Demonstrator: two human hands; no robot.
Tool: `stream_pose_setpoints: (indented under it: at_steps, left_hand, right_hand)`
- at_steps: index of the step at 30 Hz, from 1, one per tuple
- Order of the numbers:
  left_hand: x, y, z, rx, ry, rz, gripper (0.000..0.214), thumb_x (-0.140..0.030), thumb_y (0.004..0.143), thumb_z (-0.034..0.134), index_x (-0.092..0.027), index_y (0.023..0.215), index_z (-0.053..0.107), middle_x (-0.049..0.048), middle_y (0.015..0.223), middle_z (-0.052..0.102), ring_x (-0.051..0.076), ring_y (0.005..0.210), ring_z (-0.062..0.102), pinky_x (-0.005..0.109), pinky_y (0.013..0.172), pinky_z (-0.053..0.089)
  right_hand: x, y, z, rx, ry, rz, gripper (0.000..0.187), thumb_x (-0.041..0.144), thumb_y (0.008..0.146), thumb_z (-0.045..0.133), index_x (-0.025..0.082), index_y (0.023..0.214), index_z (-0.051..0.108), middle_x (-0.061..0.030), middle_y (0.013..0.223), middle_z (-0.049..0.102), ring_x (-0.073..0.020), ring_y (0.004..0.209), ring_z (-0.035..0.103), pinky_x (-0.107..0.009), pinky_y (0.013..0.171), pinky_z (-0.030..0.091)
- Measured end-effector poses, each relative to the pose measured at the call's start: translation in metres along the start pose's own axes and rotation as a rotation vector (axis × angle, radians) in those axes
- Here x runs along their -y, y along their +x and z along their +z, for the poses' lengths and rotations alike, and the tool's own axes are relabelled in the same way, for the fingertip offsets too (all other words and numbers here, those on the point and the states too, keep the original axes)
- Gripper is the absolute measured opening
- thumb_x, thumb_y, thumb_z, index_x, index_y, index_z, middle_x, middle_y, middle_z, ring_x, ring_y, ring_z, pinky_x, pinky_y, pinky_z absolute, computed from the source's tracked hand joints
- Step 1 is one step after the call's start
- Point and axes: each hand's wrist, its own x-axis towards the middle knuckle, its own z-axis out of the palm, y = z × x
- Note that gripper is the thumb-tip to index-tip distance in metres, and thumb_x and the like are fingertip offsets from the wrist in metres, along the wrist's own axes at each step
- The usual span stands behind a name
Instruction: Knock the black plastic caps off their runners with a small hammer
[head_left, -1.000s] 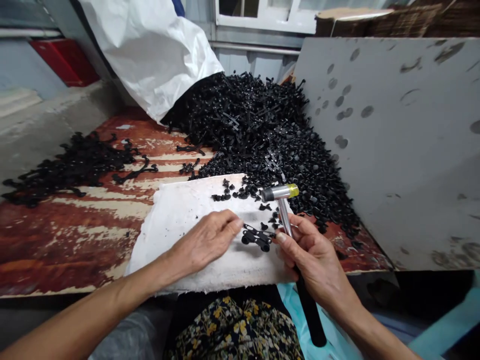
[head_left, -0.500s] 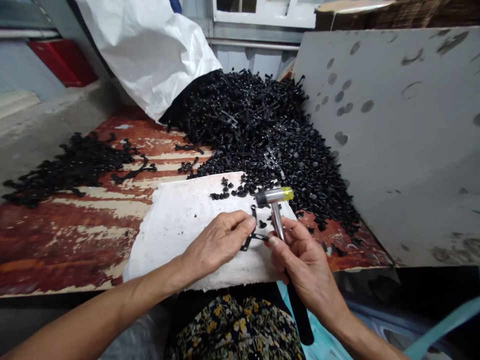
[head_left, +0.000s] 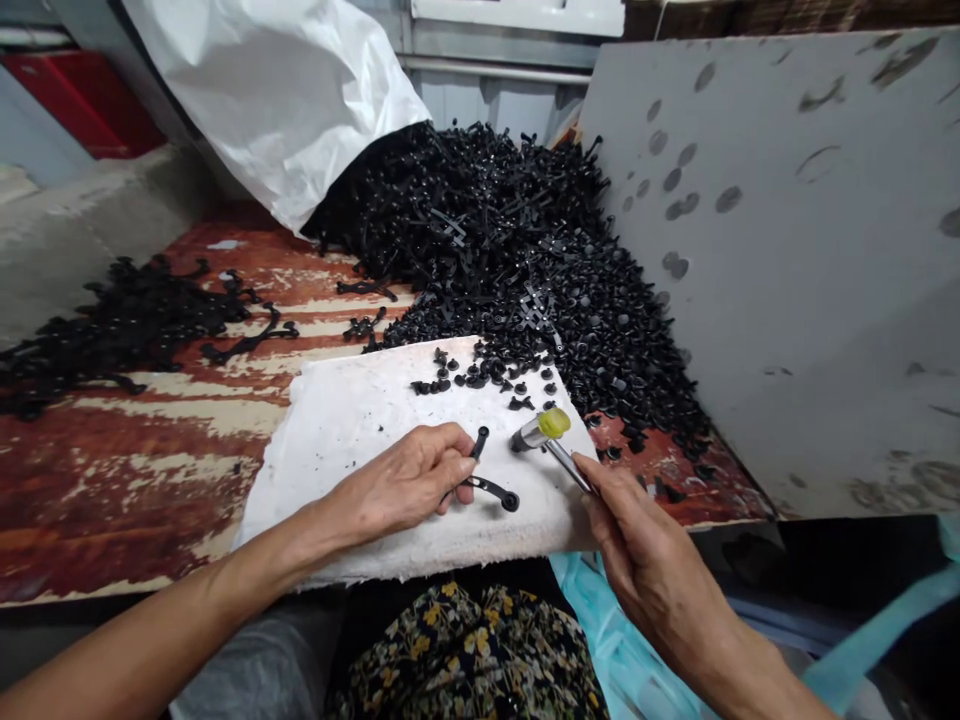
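Pinching the black strap (head_left: 492, 489) on its own now, the left hand (head_left: 416, 475) keeps it over the white cloth (head_left: 337, 420), towards the front edge of the bench (head_left: 172, 440). Half a second ago the right hand (head_left: 645, 530) was at the strap too; it has come away and grasps only the hammer (head_left: 535, 432), its head now tipped down near the cloth's right edge (whether touching, I cannot tell). That seems to leave the right hand to the tool alone.
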Motion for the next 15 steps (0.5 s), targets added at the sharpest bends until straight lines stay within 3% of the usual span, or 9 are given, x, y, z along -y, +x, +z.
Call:
stream_pose_setpoints:
  at_steps: [5,11,15]
  left_hand:
    - [-0.005,0.001,0.000,-0.007,-0.001,-0.057,0.024,-0.041,0.076,0.056,-0.017,0.078,0.051,-0.0023,0.061,0.058,0.006,0.048,0.041,0.019,0.044,0.027]
    - [-0.001,0.010,0.004,0.126,-0.012,-0.055,0.027,-0.044,0.077,0.056,-0.018,0.074,0.051,-0.0039,0.058,0.056,0.006,0.044,0.041,0.018,0.042,0.028]
    - [-0.002,0.016,0.008,0.158,0.020,-0.042,0.024,-0.042,0.079,0.054,-0.018,0.073,0.051,-0.0043,0.058,0.056,0.005,0.043,0.040,0.018,0.042,0.028]
  right_hand:
    - [0.009,-0.014,-0.007,0.005,0.065,0.014,0.034,0.017,0.095,0.043,0.017,0.128,0.053,-0.0172,0.111,0.072,-0.0256,0.098,0.072,-0.036,0.079,0.061]
    - [0.003,-0.021,-0.013,-0.034,0.266,0.304,0.031,0.026,0.094,0.049,0.021,0.124,0.059,-0.0128,0.119,0.071,-0.0239,0.108,0.068,-0.038,0.093,0.055]
    - [0.001,-0.022,-0.008,-0.014,0.386,0.458,0.033,0.035,0.093,0.050,0.019,0.118,0.063,-0.0126,0.111,0.074,-0.0254,0.103,0.070,-0.040,0.089,0.057]
